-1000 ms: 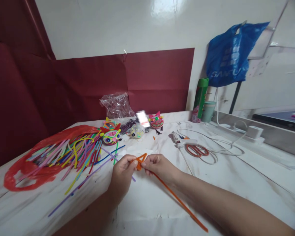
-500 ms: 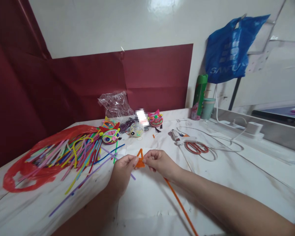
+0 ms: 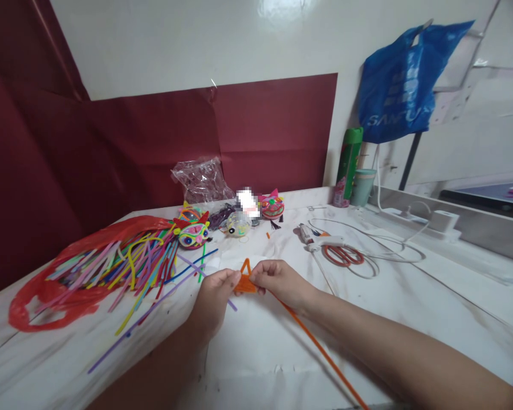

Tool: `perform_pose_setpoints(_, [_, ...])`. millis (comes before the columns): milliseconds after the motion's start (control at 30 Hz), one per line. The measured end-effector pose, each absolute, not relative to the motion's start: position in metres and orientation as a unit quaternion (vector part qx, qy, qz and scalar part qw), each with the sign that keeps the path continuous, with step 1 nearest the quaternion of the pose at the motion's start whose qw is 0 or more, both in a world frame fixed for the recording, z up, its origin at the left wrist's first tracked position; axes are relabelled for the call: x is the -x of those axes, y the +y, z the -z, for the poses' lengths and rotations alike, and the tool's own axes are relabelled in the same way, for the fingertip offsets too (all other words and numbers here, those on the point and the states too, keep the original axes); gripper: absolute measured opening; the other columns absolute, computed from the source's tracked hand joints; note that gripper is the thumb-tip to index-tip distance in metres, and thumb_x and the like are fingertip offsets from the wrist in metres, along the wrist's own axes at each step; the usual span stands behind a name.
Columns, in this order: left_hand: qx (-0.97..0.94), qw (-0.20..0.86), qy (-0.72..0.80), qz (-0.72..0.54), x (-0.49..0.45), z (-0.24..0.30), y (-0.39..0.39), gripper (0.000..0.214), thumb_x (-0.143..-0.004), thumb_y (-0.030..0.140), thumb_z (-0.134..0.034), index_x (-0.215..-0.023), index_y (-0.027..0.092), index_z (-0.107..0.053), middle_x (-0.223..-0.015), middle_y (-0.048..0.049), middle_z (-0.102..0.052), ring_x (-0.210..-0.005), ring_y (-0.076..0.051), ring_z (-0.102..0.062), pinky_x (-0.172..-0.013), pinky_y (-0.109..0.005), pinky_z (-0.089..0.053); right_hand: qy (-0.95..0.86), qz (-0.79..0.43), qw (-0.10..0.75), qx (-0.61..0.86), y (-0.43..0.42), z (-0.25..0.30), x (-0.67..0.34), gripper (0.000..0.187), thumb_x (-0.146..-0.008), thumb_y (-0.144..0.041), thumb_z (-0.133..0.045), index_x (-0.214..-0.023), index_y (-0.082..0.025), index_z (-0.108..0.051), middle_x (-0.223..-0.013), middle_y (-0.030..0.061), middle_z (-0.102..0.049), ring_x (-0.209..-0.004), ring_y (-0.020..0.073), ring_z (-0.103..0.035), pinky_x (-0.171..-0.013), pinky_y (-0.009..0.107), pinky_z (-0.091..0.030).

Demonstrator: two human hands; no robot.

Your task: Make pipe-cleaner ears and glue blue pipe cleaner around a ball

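Both hands meet over the white table (image 3: 410,302). My left hand (image 3: 214,299) pinches the left side of a small triangle bent from an orange pipe cleaner (image 3: 244,281). My right hand (image 3: 277,282) pinches the triangle's right side. The rest of the orange stem runs from under my right hand down towards the lower right edge of the picture. A purple stem lies just under the hands.
A red plastic bag (image 3: 43,285) with several coloured pipe cleaners (image 3: 132,267) lies at left. Finished little figures (image 3: 192,233) and a clear bag (image 3: 203,179) stand behind. A glue gun (image 3: 320,242), red scissors (image 3: 344,256), cables, a green can (image 3: 348,162) and a blue bag (image 3: 402,91) are at right.
The orange triangle has turned from lying sideways to pointing upward between my fingers. The long tail has swung slightly. The hands stay in about the same place.
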State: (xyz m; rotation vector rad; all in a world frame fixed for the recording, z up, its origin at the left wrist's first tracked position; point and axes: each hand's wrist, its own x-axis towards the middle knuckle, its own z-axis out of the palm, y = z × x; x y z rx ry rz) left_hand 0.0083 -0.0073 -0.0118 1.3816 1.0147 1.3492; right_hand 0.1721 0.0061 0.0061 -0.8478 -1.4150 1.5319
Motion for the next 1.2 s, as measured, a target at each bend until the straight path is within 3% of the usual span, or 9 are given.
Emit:
perform_pose_setpoints(133, [-0.551, 0.489, 0.384, -0.557, -0.011, 0.012, -0.007, 0.042, -0.081, 0.05, -0.051, -0.059, 0.016, -0.06, -0.054, -0.002, -0.056, -0.059, -0.016, -0.049, -0.059, -0.028, -0.037, -0.556, -0.604, 0.447, 0.355, 0.008, -0.006, -0.172, 0.01, -0.061, -0.024, -0.065, -0.058, -0.017, -0.058, -0.048, -0.0058, -0.055, -0.047, 0.0074, -0.044, -0.053, 0.022, -0.035])
perform_pose_setpoints(300, [-0.548, 0.476, 0.418, -0.547, -0.009, 0.018, -0.005, 0.027, -0.074, 0.04, -0.065, -0.064, 0.016, -0.061, -0.058, 0.0008, -0.056, -0.06, -0.014, -0.049, -0.061, -0.025, -0.037, -0.563, -0.593, 0.454, 0.353, 0.008, -0.005, -0.171, 0.006, -0.059, -0.022, -0.06, -0.057, -0.017, -0.057, -0.048, -0.0057, -0.054, -0.048, 0.0078, -0.044, -0.053, 0.022, -0.034])
perform_pose_setpoints(467, [-0.534, 0.464, 0.445, -0.55, -0.01, 0.015, -0.006, 0.02, -0.068, 0.034, -0.067, -0.064, 0.015, -0.062, -0.056, 0.0024, -0.054, -0.057, -0.012, -0.046, -0.058, -0.024, -0.036, -0.584, -0.576, 0.447, 0.357, 0.007, -0.002, -0.17, 0.006, -0.059, -0.022, -0.06, -0.058, -0.017, -0.058, -0.05, -0.0049, -0.054, -0.05, 0.0088, -0.045, -0.055, 0.023, -0.035])
perform_pose_setpoints(667, [-0.575, 0.437, 0.457, -0.52, -0.012, 0.001, -0.013, 0.017, -0.067, 0.031, -0.063, -0.06, 0.016, -0.061, -0.055, 0.0018, -0.056, -0.056, -0.012, -0.046, -0.057, -0.024, -0.036, -0.567, -0.596, 0.457, 0.338, 0.005, -0.004, -0.17, 0.022, -0.065, -0.036, -0.066, -0.062, -0.017, -0.057, -0.052, -0.0063, -0.05, -0.05, 0.0075, -0.039, -0.052, 0.023, -0.029])
perform_pose_setpoints(800, [-0.613, 0.401, 0.465, -0.496, -0.014, -0.001, -0.017, 0.016, -0.066, 0.03, -0.062, -0.058, 0.016, -0.059, -0.056, 0.0014, -0.054, -0.055, -0.012, -0.046, -0.054, -0.025, -0.035, -0.576, -0.585, 0.466, 0.33, 0.006, -0.002, -0.169, 0.036, -0.062, -0.049, -0.072, -0.062, -0.017, -0.055, -0.053, -0.006, -0.049, -0.051, 0.008, -0.038, -0.052, 0.024, -0.029])
perform_pose_setpoints(1033, [-0.665, 0.335, 0.449, -0.494, -0.015, 0.0, -0.019, 0.016, -0.07, 0.027, -0.06, -0.056, 0.017, -0.058, -0.063, -0.0023, -0.058, -0.063, -0.016, -0.053, -0.06, -0.028, -0.041, -0.589, -0.545, 0.484, 0.35, 0.005, 0.002, -0.168, 0.04, -0.063, -0.053, -0.072, -0.059, -0.019, -0.052, -0.051, -0.0055, -0.047, -0.049, 0.0087, -0.037, -0.05, 0.024, -0.028])
perform_pose_setpoints(1200, [-0.643, 0.382, 0.448, -0.491, -0.012, -0.002, -0.018, 0.016, -0.07, 0.027, -0.061, -0.058, 0.017, -0.058, -0.059, 0.0002, -0.054, -0.057, -0.014, -0.048, -0.054, -0.026, -0.036, -0.595, -0.55, 0.477, 0.34, 0.007, 0.002, -0.17, 0.043, -0.063, -0.058, -0.071, -0.06, -0.018, -0.055, -0.055, -0.0042, -0.051, -0.053, 0.0094, -0.041, -0.054, 0.024, -0.033])
